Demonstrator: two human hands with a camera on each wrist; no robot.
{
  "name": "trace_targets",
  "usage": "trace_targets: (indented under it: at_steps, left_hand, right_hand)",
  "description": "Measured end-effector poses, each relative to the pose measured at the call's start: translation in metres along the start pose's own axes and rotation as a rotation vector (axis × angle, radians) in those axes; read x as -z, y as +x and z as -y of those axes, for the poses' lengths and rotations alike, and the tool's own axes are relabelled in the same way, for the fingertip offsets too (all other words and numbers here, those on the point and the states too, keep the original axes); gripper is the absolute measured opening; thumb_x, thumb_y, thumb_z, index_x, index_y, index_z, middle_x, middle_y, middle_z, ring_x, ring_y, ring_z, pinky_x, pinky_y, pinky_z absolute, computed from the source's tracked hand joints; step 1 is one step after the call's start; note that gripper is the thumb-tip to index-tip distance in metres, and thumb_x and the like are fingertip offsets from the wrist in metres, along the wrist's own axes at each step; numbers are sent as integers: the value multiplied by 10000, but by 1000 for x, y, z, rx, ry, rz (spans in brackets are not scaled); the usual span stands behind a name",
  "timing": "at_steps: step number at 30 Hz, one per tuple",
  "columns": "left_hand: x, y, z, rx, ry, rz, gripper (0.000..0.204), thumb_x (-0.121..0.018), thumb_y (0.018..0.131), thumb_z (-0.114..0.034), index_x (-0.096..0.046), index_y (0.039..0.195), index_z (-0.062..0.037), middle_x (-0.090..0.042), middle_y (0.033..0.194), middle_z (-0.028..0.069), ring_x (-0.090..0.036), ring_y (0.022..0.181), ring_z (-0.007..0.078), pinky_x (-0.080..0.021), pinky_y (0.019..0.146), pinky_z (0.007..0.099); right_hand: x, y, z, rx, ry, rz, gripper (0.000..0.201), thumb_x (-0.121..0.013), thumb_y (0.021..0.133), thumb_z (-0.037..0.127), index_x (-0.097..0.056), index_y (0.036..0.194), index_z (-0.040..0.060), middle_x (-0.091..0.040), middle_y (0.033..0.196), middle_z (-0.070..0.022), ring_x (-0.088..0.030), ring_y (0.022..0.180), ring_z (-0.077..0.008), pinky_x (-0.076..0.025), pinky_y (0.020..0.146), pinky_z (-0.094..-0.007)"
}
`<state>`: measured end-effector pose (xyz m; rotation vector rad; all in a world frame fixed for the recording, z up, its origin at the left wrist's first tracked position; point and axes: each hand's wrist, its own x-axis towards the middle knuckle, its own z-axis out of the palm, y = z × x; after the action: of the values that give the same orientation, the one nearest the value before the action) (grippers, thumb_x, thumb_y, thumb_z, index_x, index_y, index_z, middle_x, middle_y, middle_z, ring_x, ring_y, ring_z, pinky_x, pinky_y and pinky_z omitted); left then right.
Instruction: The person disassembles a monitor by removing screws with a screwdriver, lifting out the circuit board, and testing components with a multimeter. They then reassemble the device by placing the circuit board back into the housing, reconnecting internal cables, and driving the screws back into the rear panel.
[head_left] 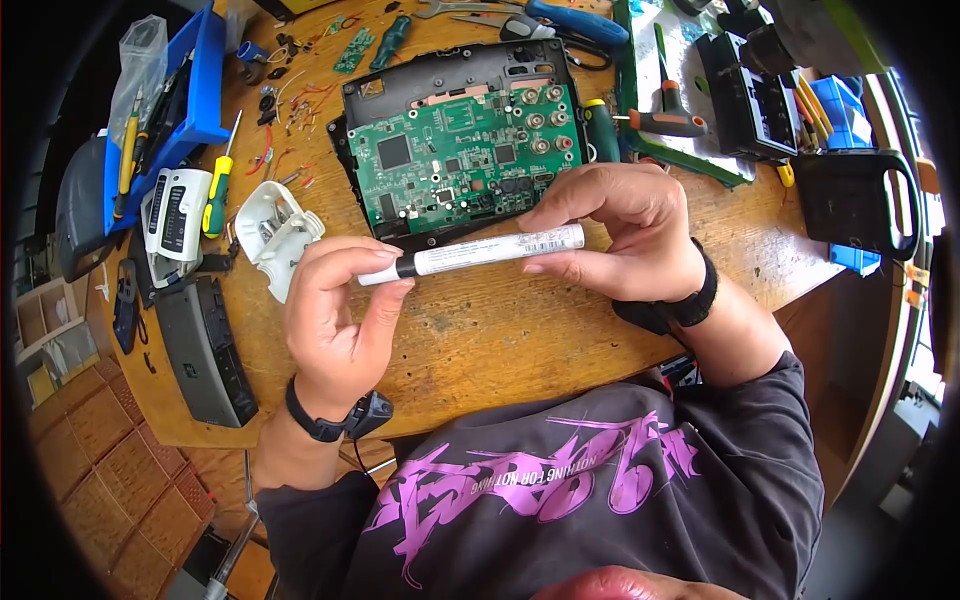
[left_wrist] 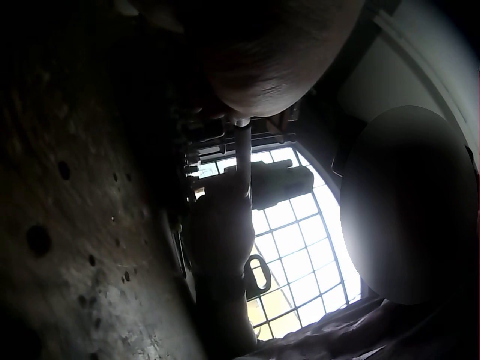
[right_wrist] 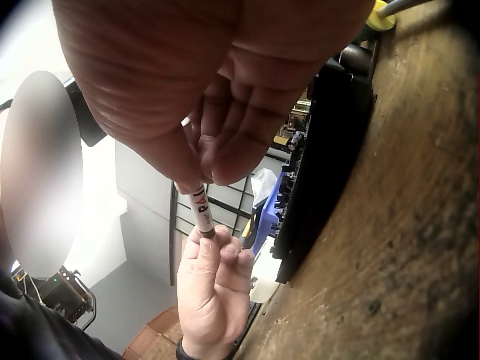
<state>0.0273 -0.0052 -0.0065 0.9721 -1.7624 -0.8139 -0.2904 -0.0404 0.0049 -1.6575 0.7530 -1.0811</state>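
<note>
A white marker (head_left: 490,250) with a black band near its white cap is held level between the two hands, above the table's front part. The left hand (head_left: 340,320) pinches the cap end between thumb and fingers. The right hand (head_left: 630,230) pinches the barrel near its other end. In the right wrist view, the marker (right_wrist: 200,210) shows dark and red lettering, with the right hand (right_wrist: 217,82) above and the left hand (right_wrist: 214,292) below. The left wrist view is dark; the left hand (left_wrist: 262,60) is at its top, the marker (left_wrist: 243,154) beneath it.
Behind the marker lies a green circuit board (head_left: 460,155) in a black housing. White casing (head_left: 275,235), a yellow-green screwdriver (head_left: 217,195), and a black box (head_left: 205,350) are at left. An orange-handled tool (head_left: 668,123) and a black case (head_left: 857,203) are at right.
</note>
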Motion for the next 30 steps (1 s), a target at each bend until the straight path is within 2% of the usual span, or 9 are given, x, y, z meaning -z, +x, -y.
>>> trace_targets:
  at_steps: [8, 10, 17, 19, 30]
  left_hand:
    - [2, -2, 2, 32, -56, -14, 297, -837, 984, 79, -669, 1222, 21, -707, 1221, 182, -723, 1095, 249, -598, 976, 357]
    - [5, -1, 2, 3, -31, 54, 299, -758, 1042, 94, -602, 1283, 9, -624, 1293, 164, -671, 1167, 211, -565, 1048, 353]
    - [5, 0, 2, -17, -32, 58, 301, -753, 1041, 104, -597, 1278, 7, -621, 1303, 164, -670, 1162, 210, -565, 1051, 357]
    - [2, 0, 2, 3, -46, -29, 285, -828, 986, 89, -663, 1207, 19, -690, 1224, 169, -726, 1115, 251, -603, 1001, 369]
    - [1, -3, 1, -79, -12, -33, 314, -829, 970, 113, -658, 1212, 6, -690, 1251, 174, -718, 1128, 244, -597, 1014, 365]
  right_hand:
    - [0, 0, -1, 17, -14, -1, 244, -962, 905, 25, -845, 1118, 2, -858, 1059, -84, -809, 920, -126, -640, 752, -265]
    - [1, 1, 1, 32, -34, 7, 242, -960, 906, 23, -845, 1117, 1, -859, 1060, -84, -810, 921, -126, -640, 753, -266]
    - [-1, -1, 0, 4, 0, -3, 234, -947, 917, 15, -841, 1125, -4, -856, 1074, -87, -810, 943, -128, -645, 775, -270]
    - [-1, -1, 0, 0, 18, -1, 237, -944, 919, 13, -839, 1130, -6, -855, 1079, -87, -810, 951, -128, -645, 781, -270]
    - [-3, -6, -1, 52, 20, -23, 227, -906, 944, -11, -823, 1156, -11, -846, 1101, -82, -799, 976, -120, -635, 792, -263]
